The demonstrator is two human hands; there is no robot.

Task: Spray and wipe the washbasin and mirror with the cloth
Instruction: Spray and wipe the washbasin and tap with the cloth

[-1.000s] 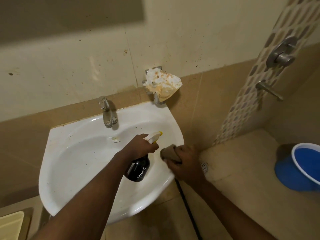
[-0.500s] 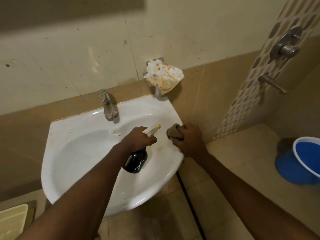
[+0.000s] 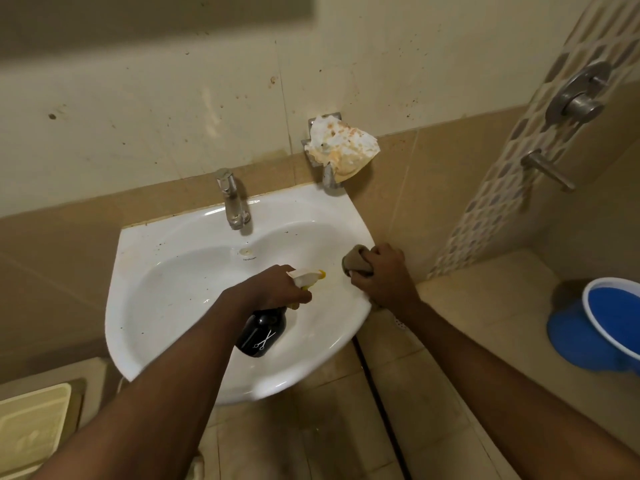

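A white washbasin [image 3: 166, 282] is fixed to the tiled wall, speckled with dark spots, with a steel tap [image 3: 232, 199] at its back. My left hand [image 3: 277, 287] grips a black spray bottle [image 3: 261, 332] with a white and yellow trigger head, held over the bowl with the nozzle pointing right. My right hand [image 3: 381, 275] presses a bunched brown cloth [image 3: 355, 260] onto the basin's right rim. The mirror's lower edge [image 3: 156, 26] shows as a dark band at the top left.
A wall soap holder stuffed with stained paper [image 3: 341, 147] sits above the basin's right corner. Shower valve [image 3: 578, 95] and spout [image 3: 547, 169] are on the right wall. A blue bucket [image 3: 602, 327] stands on the floor at right; a cream tray [image 3: 31, 431] lies bottom left.
My right hand has slid the cloth from the basin's front right edge back along the right rim toward the wall. The left hand and bottle stay over the bowl.
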